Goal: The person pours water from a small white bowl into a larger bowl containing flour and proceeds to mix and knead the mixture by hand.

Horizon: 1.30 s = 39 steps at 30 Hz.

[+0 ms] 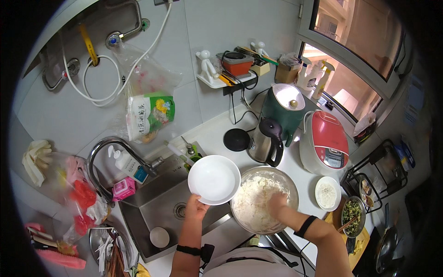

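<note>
My left hand (196,207) grips the rim of a white bowl (214,180) and holds it over the sink's right edge, against the side of a steel basin. The bowl's inside looks pale; whether it contains water I cannot tell. Inside the steel basin (295,194) lies a flour mixture (251,194), partly loose and partly clumped. My right hand (278,205) is down in this mixture, blurred, with its fingers mostly hidden. A smaller white bowl of flour (326,194) stands on the counter to the right of the basin.
The steel sink (148,207) with a white cup (159,237) lies left. Behind the basin stand an electric kettle (263,142), a green appliance (285,107) and a red rice cooker (327,142). At right, a bowl of chopped greens (353,218) with chopsticks rests on a wooden board (356,258).
</note>
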Motion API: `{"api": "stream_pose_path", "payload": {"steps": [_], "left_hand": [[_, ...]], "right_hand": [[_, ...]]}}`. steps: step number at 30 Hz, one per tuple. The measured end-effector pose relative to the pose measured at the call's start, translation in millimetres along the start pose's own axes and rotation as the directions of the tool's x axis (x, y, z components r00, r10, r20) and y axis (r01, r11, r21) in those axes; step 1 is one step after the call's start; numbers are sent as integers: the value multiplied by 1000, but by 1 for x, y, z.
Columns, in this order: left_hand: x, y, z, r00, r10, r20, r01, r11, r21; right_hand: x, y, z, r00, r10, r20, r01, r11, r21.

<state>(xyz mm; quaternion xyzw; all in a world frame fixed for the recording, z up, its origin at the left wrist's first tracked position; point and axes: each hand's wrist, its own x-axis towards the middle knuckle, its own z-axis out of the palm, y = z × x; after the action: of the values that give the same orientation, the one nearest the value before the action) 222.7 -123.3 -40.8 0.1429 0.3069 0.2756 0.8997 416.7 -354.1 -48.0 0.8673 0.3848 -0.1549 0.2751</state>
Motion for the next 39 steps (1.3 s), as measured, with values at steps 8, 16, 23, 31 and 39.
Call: {"api": "stream_pose_path", "payload": {"steps": [8,16,23,31,39], "left_hand": [[51,7,-17,1000,15,-26,-15,1000,22],[106,-3,-28,998,-31,-51,28,997,-69],[138,-26,-21,992,-85,-95,82,996,-35],[152,-45,-14,986,-121,-112,132,986,98],[156,-47,-10,988,-140,-59,144,986,80]], "right_hand": [[31,-40,-10,817,-534,-216,544,839,-16],[39,-8,-14,992,-90,-85,101,986,134],[31,-10,-24,995,48,82,-63,981,185],[56,-15,-40,990,126,60,-140,904,405],[38,-15,-5,927,-349,-140,370,914,166]]}}
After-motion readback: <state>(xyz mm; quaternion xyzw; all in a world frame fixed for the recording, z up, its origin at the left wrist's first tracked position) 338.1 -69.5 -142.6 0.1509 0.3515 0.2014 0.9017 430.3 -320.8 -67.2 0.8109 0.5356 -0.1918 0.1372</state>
